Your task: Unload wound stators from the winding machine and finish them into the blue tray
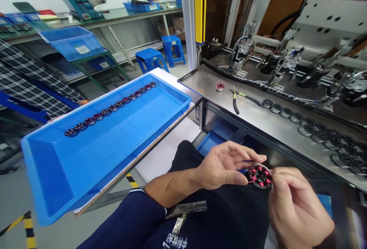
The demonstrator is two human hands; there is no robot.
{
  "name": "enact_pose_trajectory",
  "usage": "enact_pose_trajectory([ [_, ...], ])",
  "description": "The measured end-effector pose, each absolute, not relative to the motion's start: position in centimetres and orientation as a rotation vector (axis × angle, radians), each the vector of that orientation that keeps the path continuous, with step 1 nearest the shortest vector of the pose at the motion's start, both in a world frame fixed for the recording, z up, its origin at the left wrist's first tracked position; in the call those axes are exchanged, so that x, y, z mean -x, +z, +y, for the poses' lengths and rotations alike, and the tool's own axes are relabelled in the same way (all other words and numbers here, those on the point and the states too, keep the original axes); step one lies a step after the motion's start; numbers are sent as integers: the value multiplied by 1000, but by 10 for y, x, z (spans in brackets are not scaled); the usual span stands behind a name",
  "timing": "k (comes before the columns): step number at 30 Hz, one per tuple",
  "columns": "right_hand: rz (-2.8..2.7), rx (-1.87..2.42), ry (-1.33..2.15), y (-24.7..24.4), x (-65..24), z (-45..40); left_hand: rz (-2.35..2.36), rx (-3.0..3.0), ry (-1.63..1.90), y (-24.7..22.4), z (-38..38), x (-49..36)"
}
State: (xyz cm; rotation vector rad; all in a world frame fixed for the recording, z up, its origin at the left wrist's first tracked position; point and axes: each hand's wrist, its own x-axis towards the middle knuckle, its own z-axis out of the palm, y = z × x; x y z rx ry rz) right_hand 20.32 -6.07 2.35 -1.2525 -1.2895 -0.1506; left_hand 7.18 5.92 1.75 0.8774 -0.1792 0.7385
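Note:
A small round motor (260,175), with red coils inside a silvery ring, is held up over my lap. My right hand (298,203) pinches its right edge between thumb and fingers. Around its left side is my left hand (226,167), palm up, with thumb and fingers stretched out and apart. The left thumb tip is close to a short dark and red piece, perhaps wires, at the motor's left edge; I cannot tell whether it touches. A thin dark line shows by the left fingers.
At left, a blue tray (126,157) holds a row of several similar motors (111,107). On the metal bench are one red-coiled motor (220,87), green-handled pliers (235,100) and several black rings (309,126). Machine fixtures (289,63) stand behind. Another person's checked sleeve (34,77) is beyond the tray.

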Motion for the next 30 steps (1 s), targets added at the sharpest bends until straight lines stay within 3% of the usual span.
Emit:
enact_pose_trajectory([
  [7,-1587,1305,-306,39,-216,-68,-146,-1010,274,8,62,-79],
  [12,-1412,1298,-264,33,-208,-65,-141,-1081,521,6,53,-83],
  [19,-843,1249,311,22,-197,-54,-112,-1794,1208,8,58,-82],
  [25,-629,1195,608,16,-201,-51,19,-1939,1143,9,60,-80],
  [30,-741,1261,483,14,-201,-52,-53,-1845,1149,14,61,-77],
])
